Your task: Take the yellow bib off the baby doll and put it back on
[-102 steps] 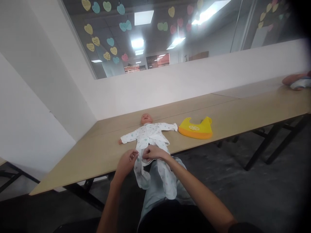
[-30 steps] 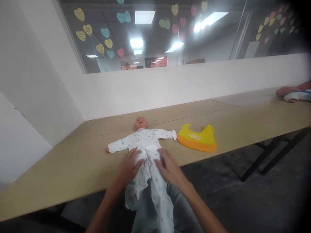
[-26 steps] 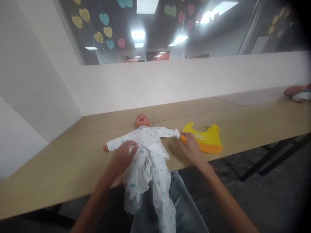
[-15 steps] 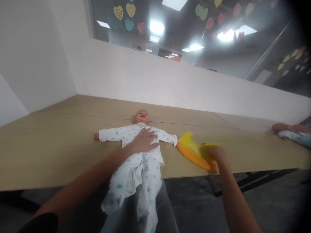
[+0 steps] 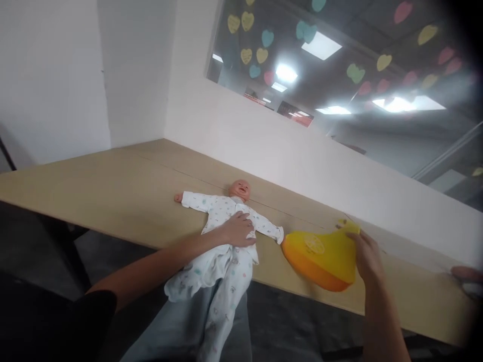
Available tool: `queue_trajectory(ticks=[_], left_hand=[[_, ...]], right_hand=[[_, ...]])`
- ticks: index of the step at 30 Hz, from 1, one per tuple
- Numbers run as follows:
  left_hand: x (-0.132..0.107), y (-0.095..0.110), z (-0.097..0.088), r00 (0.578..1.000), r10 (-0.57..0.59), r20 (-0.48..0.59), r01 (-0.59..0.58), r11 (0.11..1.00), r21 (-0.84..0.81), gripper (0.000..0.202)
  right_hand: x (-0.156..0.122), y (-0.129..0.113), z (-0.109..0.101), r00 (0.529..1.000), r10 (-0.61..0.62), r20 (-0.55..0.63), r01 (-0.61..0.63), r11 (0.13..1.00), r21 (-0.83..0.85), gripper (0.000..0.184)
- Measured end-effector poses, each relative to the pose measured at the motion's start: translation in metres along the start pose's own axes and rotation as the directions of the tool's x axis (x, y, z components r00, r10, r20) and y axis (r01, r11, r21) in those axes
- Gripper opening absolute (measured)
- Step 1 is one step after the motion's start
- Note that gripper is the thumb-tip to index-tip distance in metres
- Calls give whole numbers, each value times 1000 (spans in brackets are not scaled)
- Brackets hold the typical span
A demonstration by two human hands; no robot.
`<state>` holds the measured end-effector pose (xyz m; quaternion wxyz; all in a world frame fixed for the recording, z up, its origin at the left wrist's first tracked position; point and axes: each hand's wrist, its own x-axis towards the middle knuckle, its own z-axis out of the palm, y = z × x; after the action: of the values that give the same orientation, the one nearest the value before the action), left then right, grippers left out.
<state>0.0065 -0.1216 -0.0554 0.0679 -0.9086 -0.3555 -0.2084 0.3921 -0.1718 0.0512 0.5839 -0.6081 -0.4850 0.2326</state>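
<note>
Resting flat with fingers spread on the doll's chest at the desk edge, the left hand steadies it while the right hand pinches the bib, seemingly light, bendy, best held by its rim.

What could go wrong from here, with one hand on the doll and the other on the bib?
1. The doll lies with its legs hanging off the table edge. Only the left hand, resting on its chest, steadies it, so it may slide off if that hand lifts.
2. The right hand grips the yellow bib only at its far edge, and the bib looks blurred. It could slip free or knock the doll's near arm.
</note>
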Motion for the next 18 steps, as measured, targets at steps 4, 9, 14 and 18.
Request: queue_trajectory(ticks=[4, 9, 14, 18], left_hand=[[-3, 11, -2, 1000, -22, -2, 22, 1000, 11, 45], [-6, 10, -23, 998, -44, 44, 51, 986, -158, 37], [-19, -1, -48, 945, -314, -86, 244, 858, -451, 45], [-31, -23, -62, 933, -359, 5, 287, 738, -610, 57]], right_hand=[[-31, -96, 33, 946, -303, 110, 279, 941, 192, 51], [-64, -197, 85, 814, -559, 159, 428, 762, 486, 31], [-68, -238, 128, 817, -543, 194, 291, 678, 675, 37], [-55, -208, 173, 858, -392, 333, 169, 826, 538, 57]])
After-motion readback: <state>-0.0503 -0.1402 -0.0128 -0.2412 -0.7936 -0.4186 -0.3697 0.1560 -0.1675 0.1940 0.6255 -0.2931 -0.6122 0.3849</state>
